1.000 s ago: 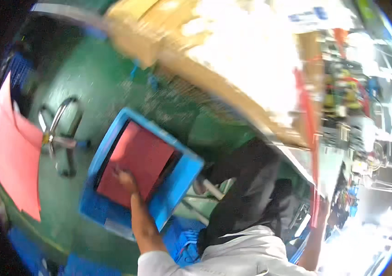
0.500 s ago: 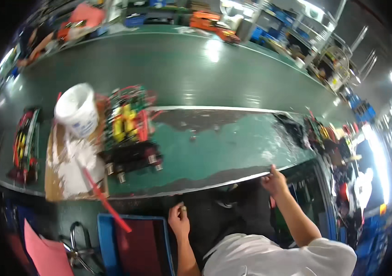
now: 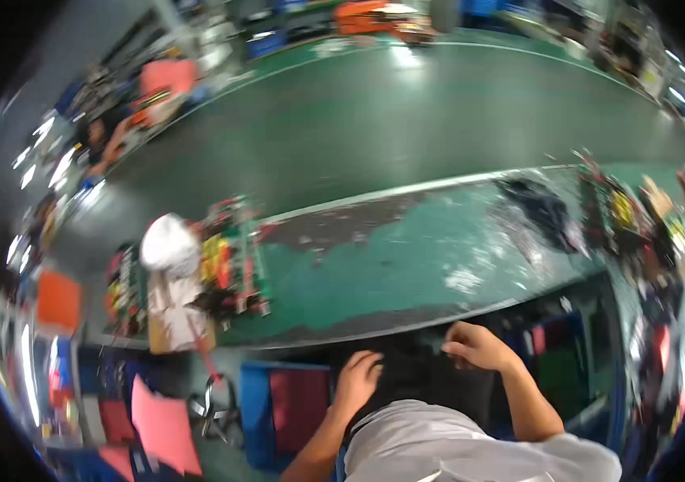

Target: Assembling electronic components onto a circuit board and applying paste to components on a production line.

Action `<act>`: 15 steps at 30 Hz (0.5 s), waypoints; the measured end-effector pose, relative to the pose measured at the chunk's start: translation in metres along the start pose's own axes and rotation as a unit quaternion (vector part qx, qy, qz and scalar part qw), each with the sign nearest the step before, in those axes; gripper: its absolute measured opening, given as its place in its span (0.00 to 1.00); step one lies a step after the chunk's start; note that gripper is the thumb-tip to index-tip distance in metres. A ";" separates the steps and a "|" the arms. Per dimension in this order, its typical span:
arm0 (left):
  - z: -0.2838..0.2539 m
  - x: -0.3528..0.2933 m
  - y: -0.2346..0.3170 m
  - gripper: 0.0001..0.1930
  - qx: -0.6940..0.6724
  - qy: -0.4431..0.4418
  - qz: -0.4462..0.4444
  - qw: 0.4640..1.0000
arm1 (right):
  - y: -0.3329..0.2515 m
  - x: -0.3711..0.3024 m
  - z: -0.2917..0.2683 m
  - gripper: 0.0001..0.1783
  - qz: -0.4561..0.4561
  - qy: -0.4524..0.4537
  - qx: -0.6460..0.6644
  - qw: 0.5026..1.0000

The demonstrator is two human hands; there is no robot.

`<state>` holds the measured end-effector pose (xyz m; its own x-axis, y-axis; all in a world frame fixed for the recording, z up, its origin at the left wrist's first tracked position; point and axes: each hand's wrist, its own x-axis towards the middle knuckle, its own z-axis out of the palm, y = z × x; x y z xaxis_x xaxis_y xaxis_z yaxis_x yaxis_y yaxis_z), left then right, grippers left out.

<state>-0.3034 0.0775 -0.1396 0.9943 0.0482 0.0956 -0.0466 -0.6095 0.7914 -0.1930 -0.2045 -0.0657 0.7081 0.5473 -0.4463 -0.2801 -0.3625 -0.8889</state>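
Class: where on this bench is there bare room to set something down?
Bare: the bench's green middle, between the wired assembly beside the white container and the dark crumpled bundle; also the broad strip beyond the pale rear edge. Crowded: left of that assembly and right of the bundle.

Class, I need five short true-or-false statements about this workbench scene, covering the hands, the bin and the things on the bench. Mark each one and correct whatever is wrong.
1. The left grip is nearer to the blue bin than the right grip is. True.
2. The blue bin holds a bright yellow sheet. False: a dark red sheet lies in it.
3. The white bucket is toward the left end of the green workbench. True.
4. The right grip is lifting the white bucket. False: the right grip is well away from the bucket, near the front edge of the workbench.
5. Some dark crumpled plastic lies on the right part of the workbench. True.
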 end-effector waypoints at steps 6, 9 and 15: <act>-0.136 0.062 0.084 0.12 0.186 0.331 0.051 0.924 | -0.018 0.025 -0.003 0.03 -0.153 0.059 0.044 0.986; -0.221 0.061 0.049 0.33 0.264 0.491 -0.036 0.829 | -0.041 0.044 -0.003 0.03 -0.218 0.049 0.063 0.973; -0.272 0.128 0.015 0.46 -0.095 0.333 -0.402 0.848 | -0.029 0.077 -0.022 0.03 -0.242 0.120 -0.009 0.963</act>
<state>-0.2027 0.2897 0.0492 0.4401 0.8625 -0.2499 0.5420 -0.0332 0.8397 -0.1161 -0.1688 -0.0724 0.8832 0.4653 0.0592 0.1302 -0.1220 -0.9839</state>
